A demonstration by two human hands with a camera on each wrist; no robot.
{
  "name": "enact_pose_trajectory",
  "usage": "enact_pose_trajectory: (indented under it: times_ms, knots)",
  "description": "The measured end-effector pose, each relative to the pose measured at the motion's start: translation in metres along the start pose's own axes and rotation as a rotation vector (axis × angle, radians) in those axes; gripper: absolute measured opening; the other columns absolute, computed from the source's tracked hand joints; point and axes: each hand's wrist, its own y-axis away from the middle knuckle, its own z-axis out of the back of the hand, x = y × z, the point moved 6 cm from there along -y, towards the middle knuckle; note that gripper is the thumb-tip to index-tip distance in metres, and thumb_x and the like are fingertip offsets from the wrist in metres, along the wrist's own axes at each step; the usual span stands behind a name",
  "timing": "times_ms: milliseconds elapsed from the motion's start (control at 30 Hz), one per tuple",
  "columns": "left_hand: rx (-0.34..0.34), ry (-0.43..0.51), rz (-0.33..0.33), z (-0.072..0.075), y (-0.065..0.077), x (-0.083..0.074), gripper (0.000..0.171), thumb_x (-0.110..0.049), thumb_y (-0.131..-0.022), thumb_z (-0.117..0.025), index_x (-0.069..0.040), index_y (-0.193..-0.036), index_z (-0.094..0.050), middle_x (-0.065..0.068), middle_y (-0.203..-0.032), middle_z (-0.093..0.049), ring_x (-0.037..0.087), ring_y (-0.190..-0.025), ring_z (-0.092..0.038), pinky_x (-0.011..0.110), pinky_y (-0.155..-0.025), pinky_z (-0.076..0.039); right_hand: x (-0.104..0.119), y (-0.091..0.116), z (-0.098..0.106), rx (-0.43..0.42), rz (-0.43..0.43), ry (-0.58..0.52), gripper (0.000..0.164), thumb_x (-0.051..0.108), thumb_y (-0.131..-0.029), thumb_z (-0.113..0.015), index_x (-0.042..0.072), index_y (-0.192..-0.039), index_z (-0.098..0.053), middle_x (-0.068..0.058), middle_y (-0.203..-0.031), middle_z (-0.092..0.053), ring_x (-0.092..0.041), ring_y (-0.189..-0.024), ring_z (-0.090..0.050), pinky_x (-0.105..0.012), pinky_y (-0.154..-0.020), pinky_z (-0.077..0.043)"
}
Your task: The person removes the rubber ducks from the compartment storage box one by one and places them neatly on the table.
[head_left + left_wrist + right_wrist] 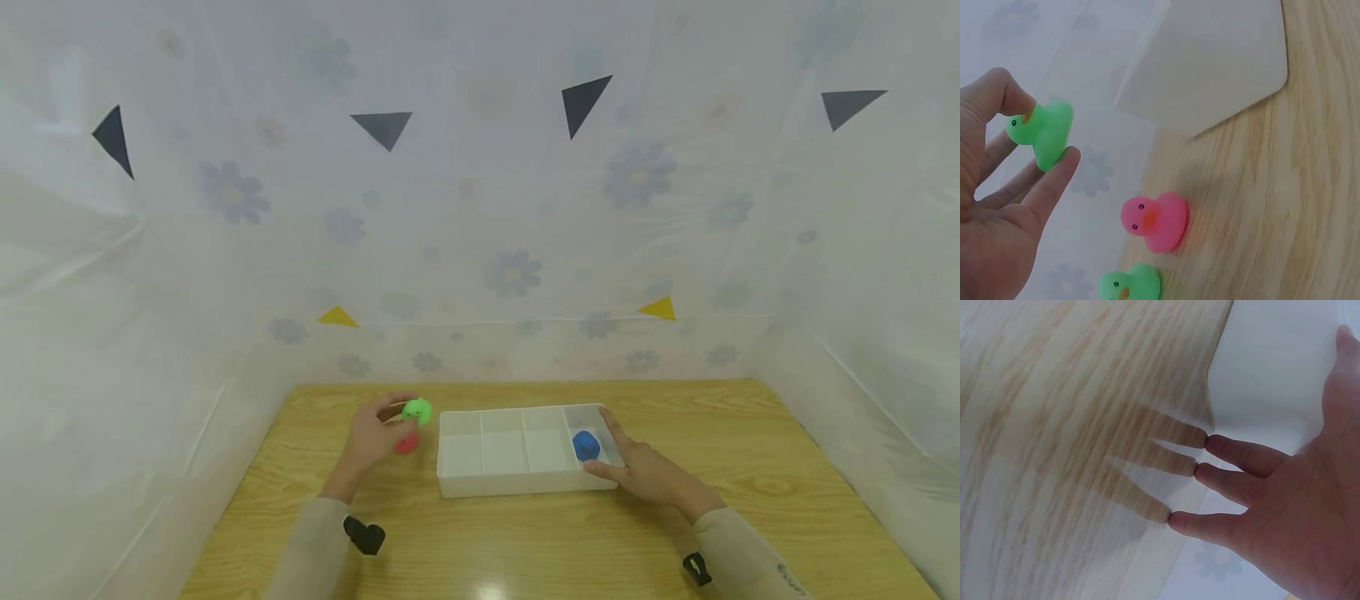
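Over wooden surface, pinches green duck in left hand, just left of white box, long axis left to right; rests right hand, fingers straight and spread, against box's right end.

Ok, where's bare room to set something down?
Bare: the tray's three left compartments; tabletop nearside of tray, between sleeves. Crowded: left of the tray, with left hand, pink duck, green ducks; rightmost compartment, blue toy inside, right hand alongside.
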Motion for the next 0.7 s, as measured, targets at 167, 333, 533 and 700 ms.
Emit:
enact_pose_trajectory:
  times_ms: [167, 333, 533, 700]
  knots:
    - [-0.027, -0.057, 0.024, 0.02, 0.002, 0.007, 0.042, -0.012, -0.097, -0.074, -0.006, -0.138, -0.067, 0.02, -0.148, -0.06, 0.042, -0.139, -0.058, 0.035, -0.095, -0.061, 0.0, 0.001, 0.0, -0.001, 0.002, -0.004, 0.106, 0.059, -0.103, -0.059, 0.02, -0.17, 0.012, -0.035, -0.136, -0.064, -0.046, -0.117, -0.07, -0.072, -0.109, -0.043]
    - [-0.044, -0.081, 0.036, 0.037, 0.005, 0.01, 0.042, -0.013, -0.098, -0.074, -0.006, -0.14, -0.066, 0.02, -0.148, -0.061, 0.043, -0.138, -0.058, 0.033, -0.094, -0.061, -0.001, 0.001, 0.0, -0.002, 0.001, -0.004, 0.106, 0.06, -0.103, -0.059, 0.02, -0.17, 0.013, -0.033, -0.131, -0.067, -0.044, -0.116, -0.071, -0.072, -0.109, -0.043]
    - [-0.08, -0.097, 0.011, 0.052, 0.009, 0.016, 0.042, -0.009, -0.098, -0.074, -0.004, -0.139, -0.067, 0.02, -0.144, -0.064, 0.042, -0.134, -0.062, 0.024, -0.093, -0.058, -0.004, -0.001, -0.002, -0.006, -0.003, 0.0, 0.105, 0.063, -0.103, -0.056, 0.026, -0.169, 0.017, -0.036, -0.139, -0.062, -0.046, -0.12, -0.069, -0.071, -0.11, -0.043]
    - [-0.098, -0.141, 0.016, 0.063, 0.014, 0.017, 0.043, -0.013, -0.099, -0.074, -0.005, -0.14, -0.066, 0.02, -0.143, -0.066, 0.042, -0.133, -0.063, 0.036, -0.098, -0.06, -0.005, -0.001, -0.002, -0.009, 0.004, 0.0, 0.105, 0.064, -0.103, -0.055, 0.024, -0.169, 0.016, -0.04, -0.153, -0.047, -0.051, -0.129, -0.062, -0.072, -0.112, -0.041]
